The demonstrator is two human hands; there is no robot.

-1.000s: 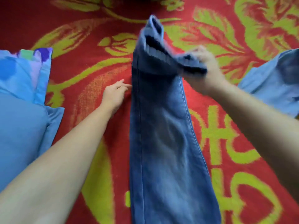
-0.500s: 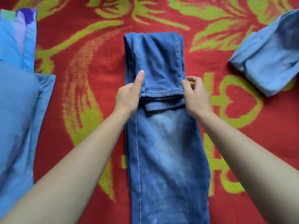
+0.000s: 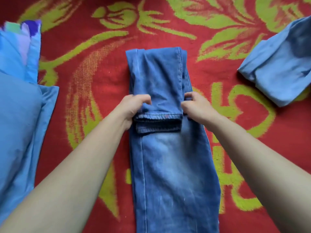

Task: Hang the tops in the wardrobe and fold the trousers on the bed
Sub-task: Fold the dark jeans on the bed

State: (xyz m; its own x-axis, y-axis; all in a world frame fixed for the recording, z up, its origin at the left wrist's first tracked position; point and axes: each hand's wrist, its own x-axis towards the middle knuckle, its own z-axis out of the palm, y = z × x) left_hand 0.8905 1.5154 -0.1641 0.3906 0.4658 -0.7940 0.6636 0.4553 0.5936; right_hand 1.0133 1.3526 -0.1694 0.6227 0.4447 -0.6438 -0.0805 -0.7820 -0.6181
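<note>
Trouser fold under way — left hand [image 3: 134,106] and right hand [image 3: 196,107] grip folded jeans [image 3: 168,165] hems on bed [image 3: 101,68]; next, fold again

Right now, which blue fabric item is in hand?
The dark denim jeans, centre: left hand and right hand grip the folded-back part. The paler folded garment, right, and blue pillow, left, lie untouched.

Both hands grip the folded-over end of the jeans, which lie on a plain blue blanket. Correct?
No: in the head view the blanket is red with yellow-green flowers. The left hand and right hand do grip the jeans at the folded-over end.
</note>
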